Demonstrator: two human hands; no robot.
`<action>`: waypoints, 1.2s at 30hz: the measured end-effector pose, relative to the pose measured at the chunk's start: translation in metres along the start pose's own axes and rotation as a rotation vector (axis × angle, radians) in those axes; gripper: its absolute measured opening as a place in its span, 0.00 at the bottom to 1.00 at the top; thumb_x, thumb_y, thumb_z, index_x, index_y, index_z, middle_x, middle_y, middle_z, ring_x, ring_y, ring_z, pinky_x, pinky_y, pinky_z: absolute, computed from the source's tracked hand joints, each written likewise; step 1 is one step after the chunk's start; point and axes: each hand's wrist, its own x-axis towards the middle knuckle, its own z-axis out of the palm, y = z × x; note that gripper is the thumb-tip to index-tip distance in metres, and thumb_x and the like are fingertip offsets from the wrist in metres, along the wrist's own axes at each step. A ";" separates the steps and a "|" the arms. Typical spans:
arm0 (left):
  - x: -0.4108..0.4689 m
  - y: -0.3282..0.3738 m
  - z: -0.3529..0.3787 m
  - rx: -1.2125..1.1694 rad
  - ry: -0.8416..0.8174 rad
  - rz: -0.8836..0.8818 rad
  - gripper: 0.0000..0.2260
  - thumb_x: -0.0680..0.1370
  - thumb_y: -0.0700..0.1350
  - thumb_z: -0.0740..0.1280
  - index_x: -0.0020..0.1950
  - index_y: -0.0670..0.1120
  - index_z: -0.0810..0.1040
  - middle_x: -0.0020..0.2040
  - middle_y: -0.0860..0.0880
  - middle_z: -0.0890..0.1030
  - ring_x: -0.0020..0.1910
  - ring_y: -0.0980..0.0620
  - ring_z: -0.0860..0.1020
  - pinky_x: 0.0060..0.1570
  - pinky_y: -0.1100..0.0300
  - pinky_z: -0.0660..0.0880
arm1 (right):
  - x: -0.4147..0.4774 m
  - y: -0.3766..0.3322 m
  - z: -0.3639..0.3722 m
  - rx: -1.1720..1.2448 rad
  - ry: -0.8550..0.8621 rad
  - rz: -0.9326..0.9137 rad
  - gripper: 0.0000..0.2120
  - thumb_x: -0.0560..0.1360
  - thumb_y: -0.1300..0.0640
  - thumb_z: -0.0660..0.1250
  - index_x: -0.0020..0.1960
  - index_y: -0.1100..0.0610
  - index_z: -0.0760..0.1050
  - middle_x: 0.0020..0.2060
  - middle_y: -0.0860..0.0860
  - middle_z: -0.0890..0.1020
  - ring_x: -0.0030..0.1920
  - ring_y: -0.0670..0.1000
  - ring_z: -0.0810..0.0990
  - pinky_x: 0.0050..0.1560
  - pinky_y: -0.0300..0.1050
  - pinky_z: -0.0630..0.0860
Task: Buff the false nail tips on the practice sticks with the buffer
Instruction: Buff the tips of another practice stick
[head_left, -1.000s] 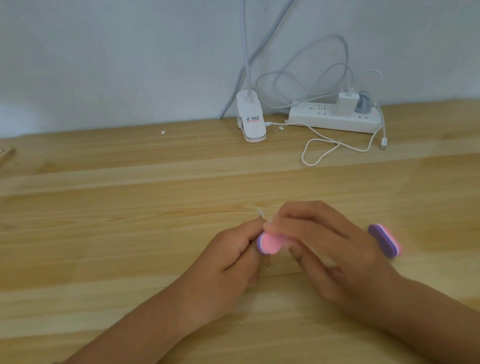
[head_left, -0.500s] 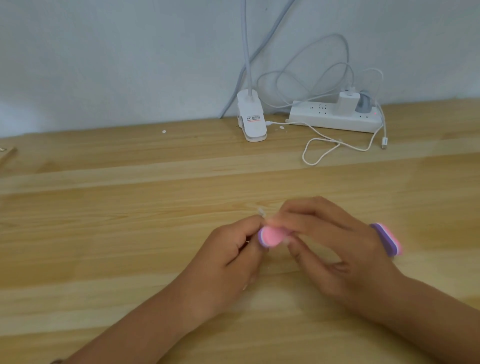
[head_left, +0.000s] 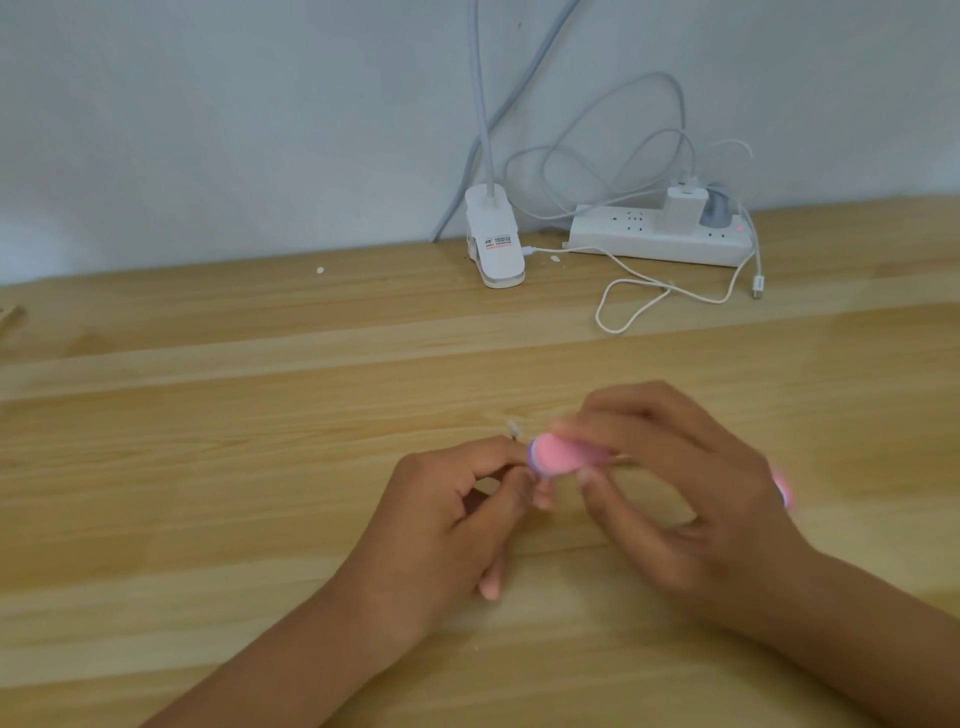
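My right hand (head_left: 675, 499) grips a pink and purple buffer (head_left: 711, 457); its rounded pink end sticks out left of my fingers, and its other end (head_left: 782, 491) shows blurred past the back of the hand. My left hand (head_left: 447, 525) pinches a thin clear practice stick, of which only the small nail tip (head_left: 513, 429) shows above my fingers. The buffer's pink end lies against the stick just right of my left fingertips. Both hands hover low over the wooden table (head_left: 208, 467). The right hand is blurred.
At the back of the table by the wall stand a white clip lamp base (head_left: 493, 244) and a white power strip (head_left: 660, 239) with a charger and loose white cables (head_left: 639, 301). Small white specks (head_left: 320, 270) lie near the wall.
The buffer has slid to the left across the nail tip and my right hand is blurred with the stroke. My left hand has held its place.
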 end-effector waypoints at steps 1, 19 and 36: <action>0.000 0.001 0.000 0.013 0.002 0.008 0.09 0.80 0.38 0.63 0.44 0.43 0.81 0.23 0.58 0.76 0.16 0.62 0.68 0.22 0.74 0.62 | 0.000 0.000 0.001 -0.020 -0.038 -0.039 0.12 0.77 0.62 0.65 0.58 0.63 0.81 0.51 0.56 0.80 0.50 0.51 0.80 0.54 0.38 0.75; -0.001 -0.003 0.000 0.020 0.115 0.084 0.07 0.76 0.41 0.70 0.43 0.51 0.85 0.32 0.53 0.78 0.19 0.58 0.71 0.23 0.68 0.65 | 0.004 0.009 -0.003 -0.019 -0.134 -0.113 0.13 0.76 0.66 0.64 0.58 0.64 0.82 0.52 0.58 0.81 0.50 0.56 0.81 0.52 0.46 0.77; 0.000 -0.006 0.001 -0.008 0.159 0.043 0.06 0.76 0.38 0.70 0.44 0.47 0.85 0.30 0.60 0.79 0.17 0.61 0.69 0.23 0.74 0.63 | 0.008 0.010 -0.007 0.031 0.105 0.035 0.12 0.76 0.68 0.67 0.58 0.60 0.77 0.50 0.53 0.79 0.53 0.49 0.79 0.57 0.38 0.72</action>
